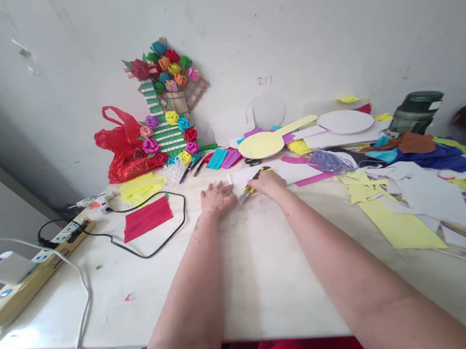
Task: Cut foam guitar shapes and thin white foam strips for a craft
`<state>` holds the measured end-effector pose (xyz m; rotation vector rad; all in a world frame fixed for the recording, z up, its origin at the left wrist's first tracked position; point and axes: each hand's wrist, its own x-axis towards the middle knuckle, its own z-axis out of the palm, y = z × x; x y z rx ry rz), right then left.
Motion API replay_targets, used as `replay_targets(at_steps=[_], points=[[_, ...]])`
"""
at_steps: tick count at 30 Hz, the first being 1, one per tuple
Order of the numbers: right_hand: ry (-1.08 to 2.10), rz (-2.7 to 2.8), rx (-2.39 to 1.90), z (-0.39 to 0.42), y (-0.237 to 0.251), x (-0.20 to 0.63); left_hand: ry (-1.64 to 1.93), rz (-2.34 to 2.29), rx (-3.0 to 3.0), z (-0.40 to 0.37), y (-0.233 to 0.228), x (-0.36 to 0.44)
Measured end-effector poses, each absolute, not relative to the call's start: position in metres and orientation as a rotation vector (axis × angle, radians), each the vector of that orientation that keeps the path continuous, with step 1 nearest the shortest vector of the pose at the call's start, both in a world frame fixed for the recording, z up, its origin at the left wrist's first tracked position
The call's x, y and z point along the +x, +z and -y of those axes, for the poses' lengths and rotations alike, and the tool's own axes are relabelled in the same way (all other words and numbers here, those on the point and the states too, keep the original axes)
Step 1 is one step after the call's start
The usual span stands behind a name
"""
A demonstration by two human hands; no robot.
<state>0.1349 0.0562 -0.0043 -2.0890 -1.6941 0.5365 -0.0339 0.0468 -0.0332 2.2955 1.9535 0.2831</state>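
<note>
My right hand (269, 182) is closed around a yellow and black utility knife (248, 190), its blade angled down to the left near the tabletop. Under and beyond the knife lies a strip of white paper (295, 169). My left hand (218, 197) rests flat on the table at the paper's left end, fingers spread. Behind the hands sits a yellow paddle-shaped cutout (261, 145), with a white oval cutout (345, 121) to its right. Small blue and purple paper pieces (223, 158) lie just past my left hand.
A red paper piece (147, 218) lies at left inside a black cable loop (184, 207), near a power strip (59, 247). Paper flower crafts (167, 120) and a red plastic bag (124, 148) stand against the wall. Paper scraps (429, 188) and a green bottle (415, 112) fill the right side.
</note>
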Motion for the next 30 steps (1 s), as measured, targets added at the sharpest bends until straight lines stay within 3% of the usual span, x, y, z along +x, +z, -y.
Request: replay_targets(at_steps=[3, 7, 17, 30], points=[[0.157, 1.801, -2.048, -0.051, 0.001, 0.128, 0.319, -1.964, 2.284, -0.045, -0.033, -0.033], [-0.038, 2.022, -1.816, -0.044, -0.001, 0.116, 0.356, -1.948, 2.261, -0.043, -0.031, -0.034], [-0.079, 2.177, -1.657, -0.045, -0.018, 0.113, 0.424, -1.918, 2.256, -0.037, -0.025, -0.037], [-0.019, 2.119, -1.585, -0.041, -0.025, 0.113, 1.232, -1.765, 1.677, -0.052, -0.038, -0.054]])
